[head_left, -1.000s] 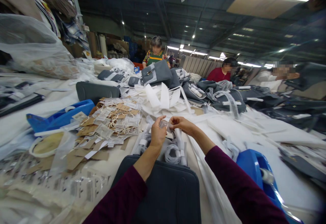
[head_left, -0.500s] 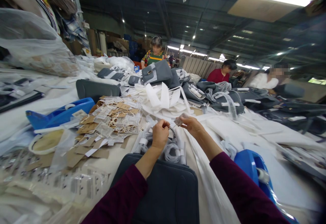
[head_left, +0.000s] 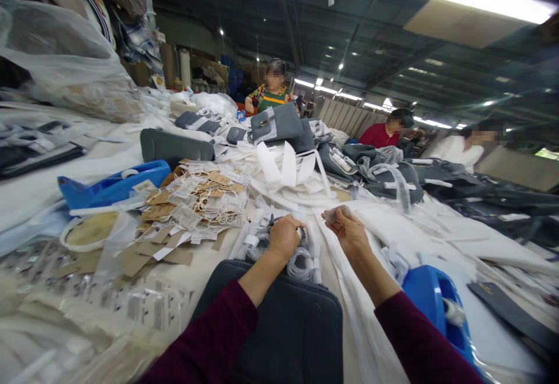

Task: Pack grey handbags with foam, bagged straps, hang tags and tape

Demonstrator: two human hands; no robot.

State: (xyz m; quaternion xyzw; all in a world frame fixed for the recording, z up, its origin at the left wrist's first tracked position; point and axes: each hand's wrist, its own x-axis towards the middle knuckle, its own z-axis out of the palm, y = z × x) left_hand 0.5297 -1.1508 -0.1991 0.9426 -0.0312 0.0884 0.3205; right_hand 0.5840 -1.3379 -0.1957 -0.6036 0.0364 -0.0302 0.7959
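- Clear plastic is showing between the thumb and forefinger of the right hand (head_left: pixel 349 231), which is pinching a small see-through plastic packet (head_left: pixel 334 215) and holding it just above the white-covered worktable (head_left: pixel 489 308).
- Fingers of the left hand (head_left: pixel 286 236) are curling shut onto a bundle of white coiled cords in clear wrappers (head_left: pixel 301 263).
- That bundle is lying on the worktable directly behind a dark grey fabric case (head_left: pixel 283 326), which is sitting nearest the camera between the two maroon sleeves.
- Both hands are working near each other but apart, and the packet is hanging to the right of the bundle without touching it.
- Left of the left hand, a heap of brown card tags with pale strings (head_left: pixel 196 198) is spreading across the table, with a blue plastic tape dispenser (head_left: pixel 113 183) lying beyond it.
- A second blue tape dispenser (head_left: pixel 430 297) is standing just beside the right forearm.
- Farther up, loose white fabric strips (head_left: pixel 288 166) and piled grey bags (head_left: pixel 275 123) are crowding the surface.
- Across the table, a person in a red top (head_left: pixel 379 135), a person in a green apron (head_left: pixel 271 98) and a person in white (head_left: pixel 456 148) are working.
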